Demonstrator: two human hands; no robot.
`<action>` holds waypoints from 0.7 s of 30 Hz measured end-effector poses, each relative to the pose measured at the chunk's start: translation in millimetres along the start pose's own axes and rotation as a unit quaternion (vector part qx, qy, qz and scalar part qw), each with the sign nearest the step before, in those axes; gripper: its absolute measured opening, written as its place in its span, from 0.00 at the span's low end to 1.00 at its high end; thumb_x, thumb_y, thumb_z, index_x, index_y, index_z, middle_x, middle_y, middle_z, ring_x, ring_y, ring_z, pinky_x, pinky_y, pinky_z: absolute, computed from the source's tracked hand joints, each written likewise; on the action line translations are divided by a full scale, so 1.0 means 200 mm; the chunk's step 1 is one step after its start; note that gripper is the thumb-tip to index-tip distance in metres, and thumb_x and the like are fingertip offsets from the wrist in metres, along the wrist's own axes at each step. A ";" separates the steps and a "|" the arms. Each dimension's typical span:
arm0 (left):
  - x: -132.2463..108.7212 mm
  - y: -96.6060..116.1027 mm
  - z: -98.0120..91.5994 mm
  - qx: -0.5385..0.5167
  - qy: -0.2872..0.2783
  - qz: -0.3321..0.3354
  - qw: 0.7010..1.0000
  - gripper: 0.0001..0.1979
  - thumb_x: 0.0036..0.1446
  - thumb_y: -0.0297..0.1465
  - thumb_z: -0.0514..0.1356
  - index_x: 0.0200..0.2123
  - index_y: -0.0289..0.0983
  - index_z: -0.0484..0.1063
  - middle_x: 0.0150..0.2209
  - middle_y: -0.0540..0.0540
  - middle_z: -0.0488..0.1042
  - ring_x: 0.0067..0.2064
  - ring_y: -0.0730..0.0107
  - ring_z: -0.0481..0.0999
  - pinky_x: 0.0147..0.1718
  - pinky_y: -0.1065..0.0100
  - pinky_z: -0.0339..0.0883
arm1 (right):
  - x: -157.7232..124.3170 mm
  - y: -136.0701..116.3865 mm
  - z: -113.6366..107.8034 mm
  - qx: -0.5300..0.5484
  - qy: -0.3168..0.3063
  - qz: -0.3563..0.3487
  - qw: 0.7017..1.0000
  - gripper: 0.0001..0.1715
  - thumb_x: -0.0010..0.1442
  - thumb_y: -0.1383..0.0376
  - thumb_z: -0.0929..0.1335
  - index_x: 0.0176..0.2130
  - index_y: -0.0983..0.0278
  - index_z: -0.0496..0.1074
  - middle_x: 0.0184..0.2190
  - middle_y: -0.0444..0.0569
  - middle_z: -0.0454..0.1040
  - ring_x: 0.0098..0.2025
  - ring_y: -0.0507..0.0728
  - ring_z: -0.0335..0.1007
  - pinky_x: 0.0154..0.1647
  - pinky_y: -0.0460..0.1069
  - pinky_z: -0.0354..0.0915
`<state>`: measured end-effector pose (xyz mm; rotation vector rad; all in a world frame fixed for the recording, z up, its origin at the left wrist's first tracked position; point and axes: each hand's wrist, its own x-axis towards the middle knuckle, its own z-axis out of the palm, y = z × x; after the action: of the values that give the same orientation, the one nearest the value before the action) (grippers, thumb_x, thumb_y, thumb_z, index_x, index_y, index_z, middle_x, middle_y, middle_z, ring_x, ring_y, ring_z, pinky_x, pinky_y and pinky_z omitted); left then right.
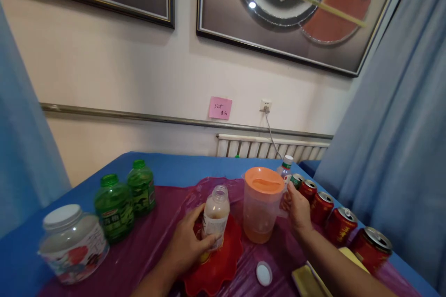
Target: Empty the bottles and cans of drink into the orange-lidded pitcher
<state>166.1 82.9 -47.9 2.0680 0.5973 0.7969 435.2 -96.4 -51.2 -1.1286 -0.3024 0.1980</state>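
Note:
My left hand (190, 236) is wrapped round a small clear bottle (216, 213) with no cap on it, over a red scalloped plate (228, 260). Pale liquid or residue shows inside the bottle. To its right is a translucent pitcher (259, 216) with an orange lid (265, 180) and some amber liquid at the bottom. My right hand (296, 206) grips the pitcher's handle, its thumb pointing up; the handle is mostly hidden by the fingers. A white cap (264, 274) lies on the purple plastic sheet (167, 222) in front of the pitcher.
Two green bottles (113, 213) and a wide white-capped jar (73, 246) stand at left. Several drink cans (339, 225) line the right edge, with a white-capped bottle (286, 169) behind. A yellow cloth-like item (310, 280) lies near my right forearm. Blue curtains (397, 116) hang at both sides.

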 end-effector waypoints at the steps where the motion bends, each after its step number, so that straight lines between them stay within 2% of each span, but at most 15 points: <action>1: -0.01 0.02 -0.01 0.002 -0.003 -0.001 1.000 0.35 0.43 0.34 0.69 0.57 0.37 0.72 0.56 0.38 0.78 0.56 0.47 0.77 0.57 0.50 0.69 | -0.01 0.01 0.00 0.003 0.001 0.001 1.000 0.34 0.50 0.41 0.75 0.21 0.60 0.57 0.15 0.32 0.52 0.17 0.46 0.46 0.17 0.44 0.49; 5: -0.02 0.10 -0.03 0.009 -0.019 -0.007 1.000 0.33 0.44 0.33 0.69 0.56 0.37 0.71 0.56 0.38 0.78 0.56 0.48 0.77 0.57 0.50 0.69 | -0.05 0.04 -0.03 0.001 -0.002 0.002 1.000 0.33 0.51 0.39 0.73 0.22 0.60 0.59 0.16 0.34 0.54 0.18 0.47 0.51 0.18 0.44 0.51; 7: -0.02 0.11 -0.02 0.019 -0.019 -0.006 1.000 0.33 0.45 0.33 0.68 0.57 0.37 0.71 0.55 0.39 0.78 0.55 0.49 0.78 0.57 0.51 0.70 | -0.06 0.03 -0.06 -0.032 -0.018 -0.012 0.999 0.33 0.53 0.38 0.71 0.23 0.61 0.63 0.18 0.37 0.61 0.20 0.50 0.58 0.22 0.46 0.57; 9: -0.02 0.11 -0.02 0.032 -0.018 -0.006 0.999 0.34 0.46 0.33 0.67 0.58 0.37 0.69 0.56 0.39 0.77 0.56 0.49 0.77 0.57 0.52 0.69 | -0.08 0.01 -0.10 -0.077 -0.016 -0.028 0.997 0.32 0.54 0.37 0.69 0.29 0.62 0.69 0.24 0.42 0.71 0.26 0.53 0.67 0.27 0.47 0.63; 12: -0.02 0.11 -0.01 0.055 -0.023 -0.003 0.998 0.36 0.47 0.34 0.67 0.61 0.37 0.66 0.59 0.38 0.74 0.59 0.48 0.75 0.60 0.51 0.66 | -0.17 0.01 -0.19 -0.140 0.066 -0.043 0.987 0.32 0.55 0.38 0.69 0.41 0.62 0.73 0.37 0.47 0.78 0.39 0.58 0.73 0.37 0.50 0.69; 14: -0.02 0.10 0.00 0.068 -0.031 0.013 0.997 0.35 0.47 0.34 0.66 0.60 0.37 0.67 0.58 0.38 0.75 0.59 0.48 0.75 0.59 0.51 0.67 | -0.27 0.04 -0.24 -0.182 0.089 -0.045 0.978 0.29 0.54 0.42 0.71 0.42 0.62 0.73 0.38 0.47 0.78 0.40 0.59 0.74 0.39 0.51 0.70; 15: -0.02 0.10 0.00 0.074 -0.035 0.024 0.996 0.33 0.47 0.34 0.66 0.58 0.38 0.68 0.57 0.39 0.76 0.57 0.48 0.76 0.58 0.52 0.68 | -0.34 0.06 -0.27 -0.205 0.063 -0.041 0.976 0.26 0.55 0.44 0.72 0.41 0.62 0.73 0.36 0.47 0.78 0.39 0.59 0.75 0.39 0.51 0.71; 17: -0.02 0.09 0.00 0.084 -0.041 0.044 0.995 0.29 0.47 0.34 0.67 0.55 0.39 0.70 0.53 0.41 0.78 0.54 0.50 0.78 0.54 0.54 0.71 | -0.46 0.11 -0.31 -0.268 -0.056 -0.029 0.961 0.20 0.56 0.50 0.72 0.41 0.62 0.75 0.35 0.48 0.79 0.37 0.60 0.76 0.38 0.52 0.72; 19: -0.02 0.08 0.01 0.088 -0.042 0.054 0.994 0.28 0.47 0.35 0.67 0.54 0.40 0.71 0.52 0.42 0.78 0.52 0.50 0.78 0.53 0.54 0.71 | -0.57 0.14 -0.33 -0.352 -0.171 -0.050 0.919 0.15 0.58 0.57 0.71 0.43 0.61 0.77 0.40 0.51 0.80 0.41 0.61 0.77 0.43 0.53 0.73; 21: -0.02 0.08 0.02 0.085 -0.040 0.055 0.994 0.28 0.48 0.35 0.67 0.54 0.39 0.71 0.52 0.42 0.78 0.52 0.51 0.78 0.53 0.54 0.71 | -0.63 0.16 -0.32 -0.431 -0.243 -0.103 0.863 0.18 0.55 0.63 0.72 0.47 0.60 0.79 0.47 0.54 0.80 0.49 0.64 0.77 0.52 0.57 0.71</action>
<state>167.6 69.6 -38.8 2.2941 0.5261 0.7423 337.2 -177.0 -122.8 -1.9159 -1.0315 0.1549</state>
